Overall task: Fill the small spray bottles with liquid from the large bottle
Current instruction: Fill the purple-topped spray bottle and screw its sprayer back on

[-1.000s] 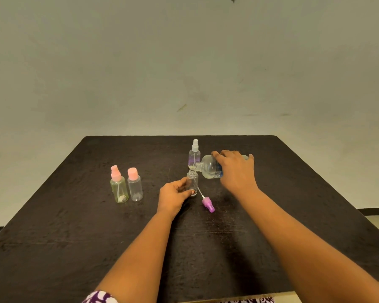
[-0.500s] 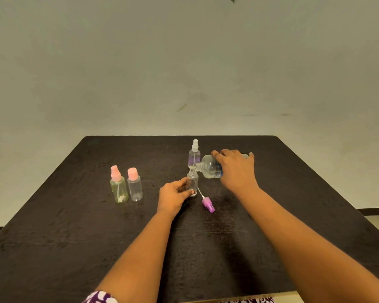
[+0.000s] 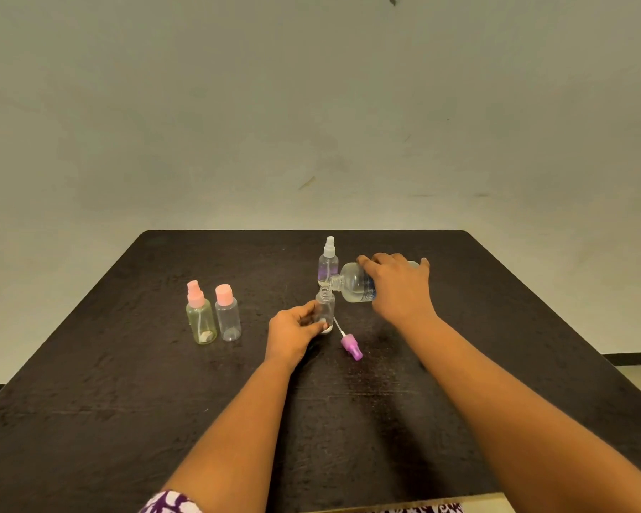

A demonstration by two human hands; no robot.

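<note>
My right hand (image 3: 398, 288) grips the large clear bottle (image 3: 352, 283) tipped on its side, its neck over the mouth of an uncapped small clear bottle (image 3: 326, 309). My left hand (image 3: 293, 333) holds that small bottle upright on the black table (image 3: 126, 383). The purple spray cap (image 3: 350, 346) with its white tube lies on the table just right of it. Behind stands a small bottle with a white spray top (image 3: 328, 262). At the left stand a yellowish bottle with a pink sprayer (image 3: 200, 316) and a clear bottle with a pink cap (image 3: 228, 314).
A plain pale wall rises behind the table. The table's far edge runs just beyond the white-topped bottle, and the near edge lies under my forearms. A strip of floor shows at the far right.
</note>
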